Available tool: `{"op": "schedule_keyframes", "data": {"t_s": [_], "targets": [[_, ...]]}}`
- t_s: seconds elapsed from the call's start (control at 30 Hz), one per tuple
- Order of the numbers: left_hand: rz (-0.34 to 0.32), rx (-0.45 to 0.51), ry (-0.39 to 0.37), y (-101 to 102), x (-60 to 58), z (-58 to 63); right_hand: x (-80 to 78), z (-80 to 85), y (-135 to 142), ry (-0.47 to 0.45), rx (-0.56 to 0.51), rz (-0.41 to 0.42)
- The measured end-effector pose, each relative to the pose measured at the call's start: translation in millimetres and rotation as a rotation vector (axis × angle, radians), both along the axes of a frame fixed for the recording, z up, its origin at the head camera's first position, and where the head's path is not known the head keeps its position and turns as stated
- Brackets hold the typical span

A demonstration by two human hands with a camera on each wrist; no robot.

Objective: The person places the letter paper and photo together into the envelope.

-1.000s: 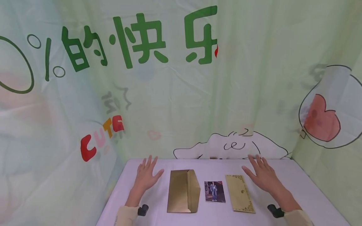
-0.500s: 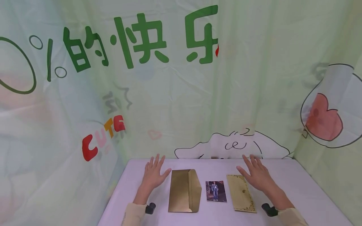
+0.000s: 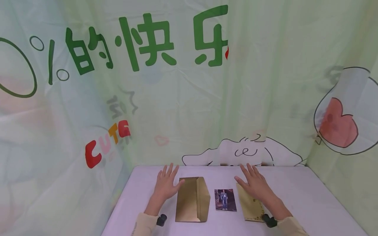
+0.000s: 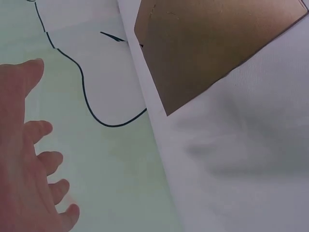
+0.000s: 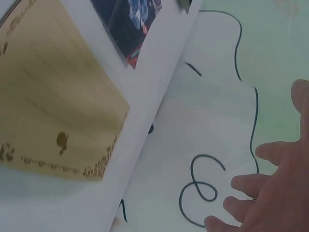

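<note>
A gold paper envelope (image 3: 187,200) lies flat on the table with its pointed flap at the right. My left hand (image 3: 166,187) hovers at its upper left, fingers spread and thumb overlapping its edge in the head view. To the right lies a small photo (image 3: 225,200) of a standing person in blue. Beyond that is a tan card (image 5: 58,92) with a brown ornamental border. My right hand (image 3: 254,186), fingers extended, is over this card and hides its upper right part. Neither hand holds anything; the left wrist view shows a hand (image 4: 24,154) apart from the envelope.
The table (image 3: 307,203) has a pale lilac cover. Light green curtains (image 3: 183,98) with printed green characters and drawings hang behind and at both sides. Dark wrist cameras sit at both wrists, below beige sleeves (image 3: 145,224).
Both hands have moved inward: the left rightward to the envelope's edge, the right leftward over the card. The envelope, photo and card lie as before.
</note>
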State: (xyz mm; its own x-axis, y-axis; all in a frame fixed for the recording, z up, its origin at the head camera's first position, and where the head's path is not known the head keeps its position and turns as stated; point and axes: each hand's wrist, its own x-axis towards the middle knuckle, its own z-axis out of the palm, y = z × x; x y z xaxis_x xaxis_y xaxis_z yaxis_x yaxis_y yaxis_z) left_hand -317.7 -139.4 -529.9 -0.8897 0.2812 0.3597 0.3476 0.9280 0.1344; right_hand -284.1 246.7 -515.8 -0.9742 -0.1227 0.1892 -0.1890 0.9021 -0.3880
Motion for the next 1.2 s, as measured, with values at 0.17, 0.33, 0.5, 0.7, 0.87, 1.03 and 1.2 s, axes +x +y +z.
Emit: {"op": "schedule_keyframes", "data": {"t_s": [0.17,0.33,0.5,0.7,0.87,1.03,1.2], "targets": [[-0.017,-0.007,-0.007,6.1,-1.2,-4.7,-3.7,-7.4,-14.1,0.015,0.002,0.018],[-0.027,0.027,-0.033,12.1,0.0,-10.3,-4.6,-15.5,-28.5,0.019,0.015,0.021],[-0.032,0.063,-0.043,17.5,4.1,-17.6,-3.9,-20.4,-42.6,0.046,0.017,0.045],[-0.025,0.047,-0.081,23.5,6.2,-27.7,-5.2,-27.7,-58.8,0.048,0.029,0.081],[-0.028,0.042,-0.099,27.4,5.2,-40.9,-4.7,-36.5,-73.5,0.010,0.051,0.094],[-0.046,0.061,-0.103,32.6,4.6,-54.5,-1.6,-42.6,-90.1,-0.026,0.021,0.136],[-0.049,0.074,-0.125,35.6,4.4,-66.0,-0.4,-46.2,-105.0,-0.044,0.036,0.196]]}}
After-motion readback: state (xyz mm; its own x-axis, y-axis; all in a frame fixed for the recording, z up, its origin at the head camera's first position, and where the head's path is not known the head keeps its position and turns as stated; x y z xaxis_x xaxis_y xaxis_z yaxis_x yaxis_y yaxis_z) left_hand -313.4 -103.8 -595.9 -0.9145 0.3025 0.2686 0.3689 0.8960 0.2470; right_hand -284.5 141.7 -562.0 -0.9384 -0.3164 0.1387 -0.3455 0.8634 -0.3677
